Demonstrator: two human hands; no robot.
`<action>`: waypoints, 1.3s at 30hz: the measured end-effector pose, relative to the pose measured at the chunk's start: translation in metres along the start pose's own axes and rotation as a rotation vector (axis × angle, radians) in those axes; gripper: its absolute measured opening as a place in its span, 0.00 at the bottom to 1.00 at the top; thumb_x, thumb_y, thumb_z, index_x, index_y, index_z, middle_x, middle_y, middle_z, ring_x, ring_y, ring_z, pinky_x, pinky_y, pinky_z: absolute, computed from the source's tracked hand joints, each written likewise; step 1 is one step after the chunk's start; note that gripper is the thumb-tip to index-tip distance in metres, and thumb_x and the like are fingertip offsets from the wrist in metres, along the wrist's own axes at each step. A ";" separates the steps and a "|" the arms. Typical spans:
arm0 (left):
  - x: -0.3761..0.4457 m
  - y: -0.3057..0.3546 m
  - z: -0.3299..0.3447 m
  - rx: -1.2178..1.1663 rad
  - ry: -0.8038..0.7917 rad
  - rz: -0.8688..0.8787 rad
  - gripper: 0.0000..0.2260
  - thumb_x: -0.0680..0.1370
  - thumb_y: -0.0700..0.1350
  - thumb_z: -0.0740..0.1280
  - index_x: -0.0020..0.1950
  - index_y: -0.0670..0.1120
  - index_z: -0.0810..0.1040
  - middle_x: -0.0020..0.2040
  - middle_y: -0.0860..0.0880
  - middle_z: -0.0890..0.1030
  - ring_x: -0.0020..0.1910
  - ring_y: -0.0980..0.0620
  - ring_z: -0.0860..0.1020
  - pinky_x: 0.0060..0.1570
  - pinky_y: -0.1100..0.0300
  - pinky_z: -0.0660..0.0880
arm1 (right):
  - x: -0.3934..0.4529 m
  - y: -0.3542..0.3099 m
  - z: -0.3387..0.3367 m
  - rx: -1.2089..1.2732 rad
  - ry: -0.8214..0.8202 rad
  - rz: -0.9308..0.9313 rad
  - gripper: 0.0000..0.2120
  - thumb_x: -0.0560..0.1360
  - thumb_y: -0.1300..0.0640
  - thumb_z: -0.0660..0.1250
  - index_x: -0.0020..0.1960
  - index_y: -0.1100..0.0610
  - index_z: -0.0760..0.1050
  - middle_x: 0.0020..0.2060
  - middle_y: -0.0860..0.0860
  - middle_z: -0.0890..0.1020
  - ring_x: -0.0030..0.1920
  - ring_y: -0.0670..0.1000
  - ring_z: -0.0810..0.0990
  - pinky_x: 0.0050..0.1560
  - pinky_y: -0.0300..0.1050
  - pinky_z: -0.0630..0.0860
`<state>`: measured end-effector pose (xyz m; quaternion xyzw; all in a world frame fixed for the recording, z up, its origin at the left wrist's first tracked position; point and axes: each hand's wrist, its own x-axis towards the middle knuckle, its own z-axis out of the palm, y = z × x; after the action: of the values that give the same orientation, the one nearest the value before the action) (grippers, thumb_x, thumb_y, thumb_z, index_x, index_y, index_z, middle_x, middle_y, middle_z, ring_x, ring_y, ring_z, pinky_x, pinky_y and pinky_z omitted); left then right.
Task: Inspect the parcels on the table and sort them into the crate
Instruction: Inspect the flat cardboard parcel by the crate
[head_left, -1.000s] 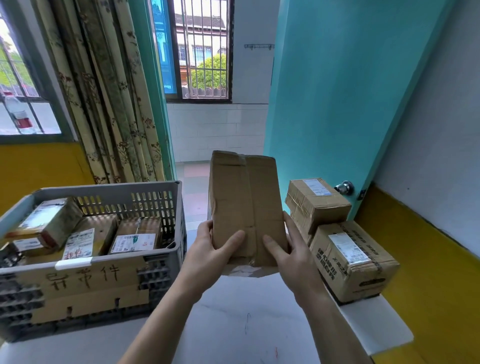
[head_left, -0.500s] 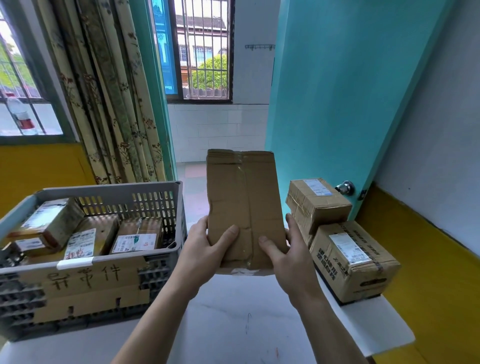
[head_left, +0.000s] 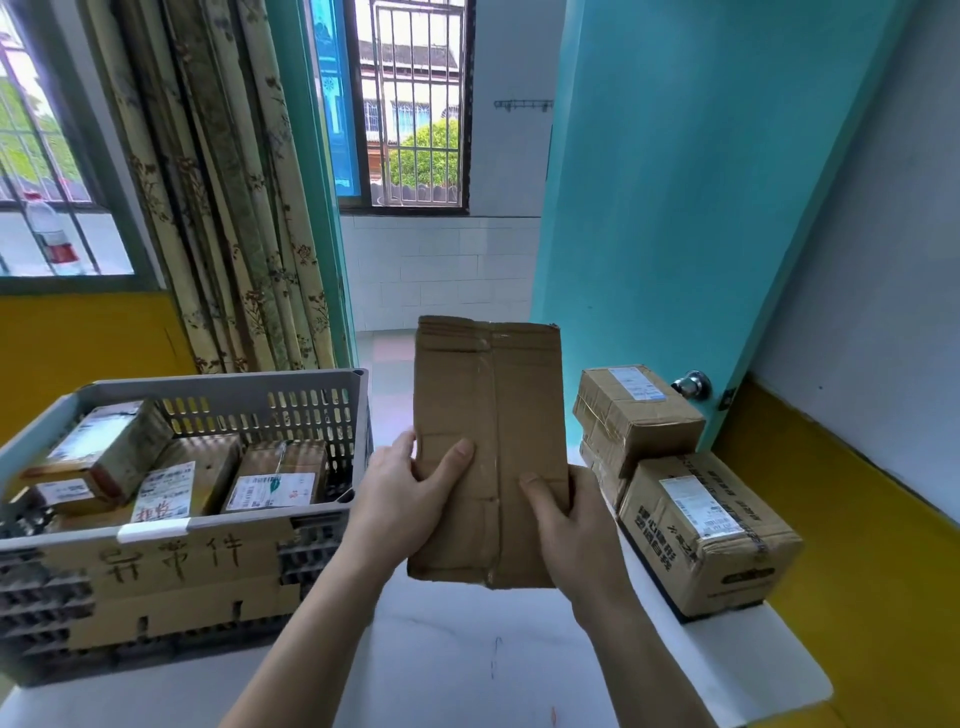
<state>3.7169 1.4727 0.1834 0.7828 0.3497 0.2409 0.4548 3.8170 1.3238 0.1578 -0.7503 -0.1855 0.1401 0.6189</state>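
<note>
I hold a flat, worn cardboard parcel (head_left: 491, 415) upright above the white table (head_left: 467, 665). My left hand (head_left: 405, 499) grips its lower left edge, thumb on the front. On the lower right edge sits my right hand (head_left: 576, 530), thumb across the taped face. The grey plastic crate (head_left: 218, 389) stands to the left and holds several labelled parcels (head_left: 270, 483). Two more cardboard parcels (head_left: 706, 535) sit stacked at the table's right side, the smaller one (head_left: 634, 415) behind.
A teal door (head_left: 675, 208) with a round knob (head_left: 693, 384) stands just behind the right parcels. Patterned curtains (head_left: 218, 208) hang behind the crate. The table's right edge ends close to a yellow and grey wall.
The parcel has turned from leaning left to nearly upright and has come slightly lower and closer to me. Both hands kept their grip on its lower edges.
</note>
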 end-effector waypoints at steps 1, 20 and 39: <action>-0.001 -0.001 0.001 0.008 -0.001 0.016 0.21 0.77 0.67 0.67 0.61 0.55 0.78 0.56 0.52 0.78 0.57 0.50 0.79 0.58 0.51 0.76 | 0.001 -0.003 -0.001 -0.015 0.006 -0.004 0.14 0.79 0.42 0.66 0.58 0.49 0.74 0.51 0.42 0.81 0.51 0.45 0.80 0.48 0.45 0.79; -0.015 0.001 -0.001 -0.265 -0.031 0.037 0.19 0.79 0.54 0.72 0.66 0.57 0.69 0.54 0.58 0.83 0.45 0.61 0.84 0.49 0.56 0.83 | 0.001 -0.018 -0.009 -0.179 0.044 -0.084 0.22 0.77 0.35 0.64 0.65 0.47 0.73 0.55 0.40 0.82 0.54 0.44 0.80 0.50 0.39 0.76; -0.016 -0.002 0.005 -0.128 -0.065 0.073 0.14 0.78 0.63 0.70 0.59 0.58 0.81 0.55 0.55 0.84 0.53 0.55 0.83 0.56 0.47 0.82 | 0.001 -0.019 -0.017 -0.177 0.057 -0.142 0.24 0.79 0.39 0.64 0.73 0.43 0.68 0.59 0.37 0.80 0.58 0.41 0.78 0.59 0.41 0.73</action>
<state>3.7090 1.4582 0.1783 0.7717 0.2898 0.2537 0.5061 3.8235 1.3126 0.1802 -0.7907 -0.2321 0.0577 0.5636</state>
